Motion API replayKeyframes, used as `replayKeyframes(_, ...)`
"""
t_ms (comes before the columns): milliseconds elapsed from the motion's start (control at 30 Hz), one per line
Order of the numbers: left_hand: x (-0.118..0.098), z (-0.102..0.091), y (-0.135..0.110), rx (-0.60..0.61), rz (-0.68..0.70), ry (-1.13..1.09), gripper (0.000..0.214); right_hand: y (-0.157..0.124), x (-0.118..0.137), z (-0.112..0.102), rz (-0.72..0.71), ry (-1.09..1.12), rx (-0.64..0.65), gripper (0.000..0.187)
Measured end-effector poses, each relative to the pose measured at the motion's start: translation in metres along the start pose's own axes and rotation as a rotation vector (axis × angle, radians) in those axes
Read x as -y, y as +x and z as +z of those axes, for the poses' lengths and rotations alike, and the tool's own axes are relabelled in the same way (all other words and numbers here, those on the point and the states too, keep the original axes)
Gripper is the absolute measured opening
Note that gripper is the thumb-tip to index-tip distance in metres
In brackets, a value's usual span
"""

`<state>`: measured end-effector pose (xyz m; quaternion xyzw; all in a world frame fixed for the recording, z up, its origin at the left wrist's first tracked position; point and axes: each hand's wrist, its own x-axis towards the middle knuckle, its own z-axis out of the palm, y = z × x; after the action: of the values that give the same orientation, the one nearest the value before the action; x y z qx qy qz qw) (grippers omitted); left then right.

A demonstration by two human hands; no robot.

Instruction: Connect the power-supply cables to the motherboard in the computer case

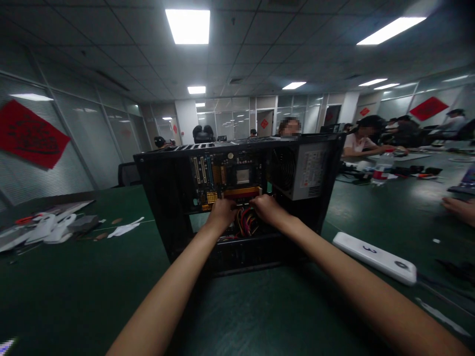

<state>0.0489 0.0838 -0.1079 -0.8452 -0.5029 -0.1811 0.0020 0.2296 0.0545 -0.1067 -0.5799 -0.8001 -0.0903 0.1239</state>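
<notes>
An open black computer case (156, 198) stands upright on the green table, its inside facing me. Both my hands reach into it, at the lower edge of the motherboard (232, 165). My left hand (221, 212) is closed near the left end of the orange and red memory slots (243, 193). Near their right end my right hand (269, 208) is closed too, fingers curled inward. What the fingertips grip is hidden. A bundle of coloured cables (248, 221) hangs just below and between the hands. The power supply (309, 170) sits at upper right in the case.
A white power strip (374, 257) lies right of the case on the green table (230, 311). Papers and white items (55, 227) are piled at left. A bottle (381, 170) stands at the right. Another person's hand (460, 208) shows at the right edge; other people sit farther back.
</notes>
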Motion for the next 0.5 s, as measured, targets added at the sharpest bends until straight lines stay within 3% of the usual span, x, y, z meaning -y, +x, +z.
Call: replayKeyframes(500,0.0038,0.0064,0.0059,0.029,-0.034,0.038,0.027,0.0022,-0.0051,0.0074,0.031,0.134,-0.029,0.030)
